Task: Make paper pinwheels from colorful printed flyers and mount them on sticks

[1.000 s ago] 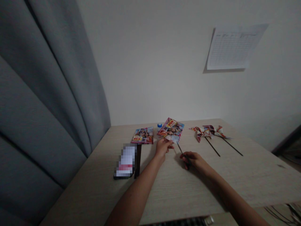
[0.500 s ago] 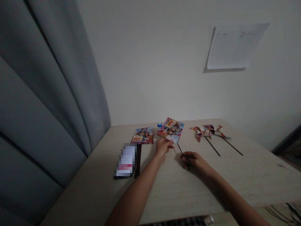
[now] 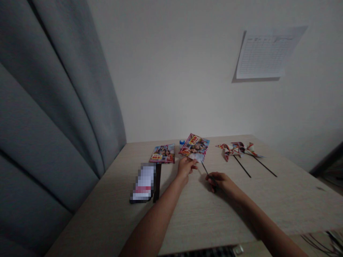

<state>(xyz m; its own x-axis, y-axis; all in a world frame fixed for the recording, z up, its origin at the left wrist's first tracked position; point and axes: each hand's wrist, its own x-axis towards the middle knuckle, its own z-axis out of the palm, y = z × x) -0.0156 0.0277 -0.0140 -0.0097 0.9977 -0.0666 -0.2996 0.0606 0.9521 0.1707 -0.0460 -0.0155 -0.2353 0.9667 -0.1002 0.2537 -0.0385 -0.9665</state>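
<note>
My left hand (image 3: 187,167) pinches the lower edge of a colourful printed flyer (image 3: 197,146), which is tilted up off the table. In my right hand (image 3: 218,181) is a pair of dark scissors (image 3: 205,168), the blades pointing up and left and their tips at the flyer's lower edge. My fingers hide most of the scissors' handles. Beyond the hands, to the right, lie two paper pinwheels (image 3: 230,150) on dark sticks. A second printed flyer (image 3: 162,154) lies flat to the left of my left hand.
A phone (image 3: 144,184), its screen blurred out, and a dark strip (image 3: 158,184) lie on the table (image 3: 107,214) at left. A small blue cap (image 3: 182,142) shows behind the held flyer. A grey curtain (image 3: 66,89) borders the left side; a printed sheet (image 3: 268,55) hangs on the wall.
The held flyer has shifted very slightly. Both hands keep nearly the same place and grip.
</note>
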